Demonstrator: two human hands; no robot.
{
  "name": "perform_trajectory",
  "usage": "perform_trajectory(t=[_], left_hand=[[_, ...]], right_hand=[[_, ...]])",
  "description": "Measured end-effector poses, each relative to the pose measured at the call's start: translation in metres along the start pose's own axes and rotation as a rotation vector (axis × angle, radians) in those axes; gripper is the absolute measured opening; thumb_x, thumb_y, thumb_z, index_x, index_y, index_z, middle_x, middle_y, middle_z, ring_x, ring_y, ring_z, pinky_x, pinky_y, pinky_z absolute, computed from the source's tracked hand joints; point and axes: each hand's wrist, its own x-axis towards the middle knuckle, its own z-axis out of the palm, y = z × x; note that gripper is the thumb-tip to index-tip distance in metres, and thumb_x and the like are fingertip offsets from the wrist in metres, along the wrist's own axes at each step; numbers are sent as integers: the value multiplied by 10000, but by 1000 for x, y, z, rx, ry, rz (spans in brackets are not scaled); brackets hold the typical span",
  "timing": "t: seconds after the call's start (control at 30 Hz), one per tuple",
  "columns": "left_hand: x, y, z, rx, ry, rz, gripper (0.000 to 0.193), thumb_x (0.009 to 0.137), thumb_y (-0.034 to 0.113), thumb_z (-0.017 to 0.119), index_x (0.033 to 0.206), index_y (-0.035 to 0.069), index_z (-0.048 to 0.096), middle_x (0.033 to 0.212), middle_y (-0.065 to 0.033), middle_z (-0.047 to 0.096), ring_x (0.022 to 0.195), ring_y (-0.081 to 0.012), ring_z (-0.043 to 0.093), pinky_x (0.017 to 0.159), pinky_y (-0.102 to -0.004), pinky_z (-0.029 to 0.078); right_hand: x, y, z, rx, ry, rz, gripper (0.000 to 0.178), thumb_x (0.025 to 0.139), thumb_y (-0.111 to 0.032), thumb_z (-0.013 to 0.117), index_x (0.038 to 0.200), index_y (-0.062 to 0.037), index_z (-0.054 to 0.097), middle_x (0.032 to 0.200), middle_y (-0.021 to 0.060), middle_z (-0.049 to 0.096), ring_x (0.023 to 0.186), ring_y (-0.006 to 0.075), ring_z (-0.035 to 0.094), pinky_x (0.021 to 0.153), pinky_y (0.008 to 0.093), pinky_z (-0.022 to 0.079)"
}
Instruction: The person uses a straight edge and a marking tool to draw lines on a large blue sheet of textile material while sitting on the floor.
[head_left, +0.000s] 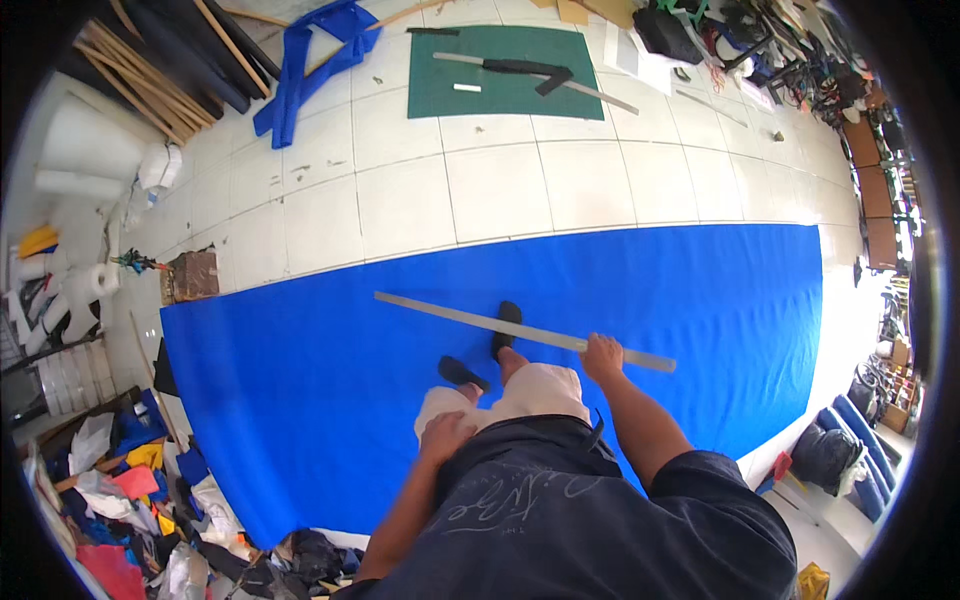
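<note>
My right hand (601,357) is closed round a long grey straightedge (460,316), nearer to its right end. The straightedge slants across in front of my dark shoes (508,318), its left end farther from me. Beneath it a large sheet of blue fabric (300,400) is spread over the floor, and I stand on it. My left hand (447,437) lies on the upper leg of my pale shorts (540,392), fingers stretched out and holding nothing.
Beyond the fabric, a green cutting mat (500,100) bears another straightedge and dark strips. Blue fabric scraps (295,90) lie left of it. A brown block (193,275) sits at the sheet's far left corner. Scrap piles (130,490) fill the near left; a black bag (826,458) stands right.
</note>
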Motion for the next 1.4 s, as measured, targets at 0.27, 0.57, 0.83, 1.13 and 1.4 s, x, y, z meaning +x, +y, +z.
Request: perform_trajectory(t=[0.27,0.57,0.83,1.13,1.4], left_hand=[[-21,75,-50,-361,-475,-344,433,953,405,548,1132,29,667,1205,-185,653,1104,-301,617,1000,-413,443],[-39,21,-17,-994,-779,-916,299,955,342,625,1108,86,654,978,-39,611,918,-129,570,815,-298,479],[111,-127,-32,-812,134,-532,141,943,211,634,984,77,613,767,-21,600,659,-127,570,600,-290,472],[349,-365,-48,-71,415,-205,346,932,185,694,1219,9,615,1099,-128,673,1003,-256,650,891,-357,527],[464,-432,-10,287,225,-69,521,887,242,711,1333,21,556,1358,-240,543,1269,-414,524,1077,-465,436]], right_hand=[[79,18,-11,-34,-19,-37,236,816,-235,706,1005,-103,657,1039,118,707,1046,328,658,888,474,521],[177,64,75,48,17,14,311,761,-315,773,961,-100,670,975,131,710,1016,362,653,890,490,519],[251,139,132,-121,-63,74,328,790,-344,738,1006,-108,664,991,143,708,1001,385,657,879,507,528],[337,136,207,-294,1,224,365,829,-258,749,1165,-154,652,1324,110,562,1225,342,558,970,488,537],[414,158,324,-246,297,544,415,895,-168,681,1290,-231,569,1459,131,438,1366,385,443,984,506,542]])
